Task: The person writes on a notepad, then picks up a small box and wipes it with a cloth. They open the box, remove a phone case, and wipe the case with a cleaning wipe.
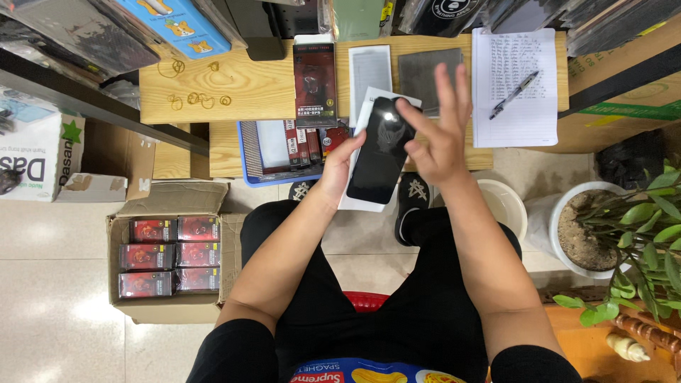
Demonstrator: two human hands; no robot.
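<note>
Left hand (339, 167): fingers clasp black phone (379, 152).
Right hand (436, 131): fingers spread, touching its far end.
Cardboard box (124, 301), left: red packets (169, 255).

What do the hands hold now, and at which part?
The left hand holds a black phone by its left edge; the right hand only touches its top with fingertips.

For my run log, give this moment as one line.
left hand: holds black phone | right hand: fingers touch phone top | beneath: white sheet

A glossy black glass sheet (381, 150) above a pale grained wooden table (262, 89), beside matt lined paper (516, 85).
</note>
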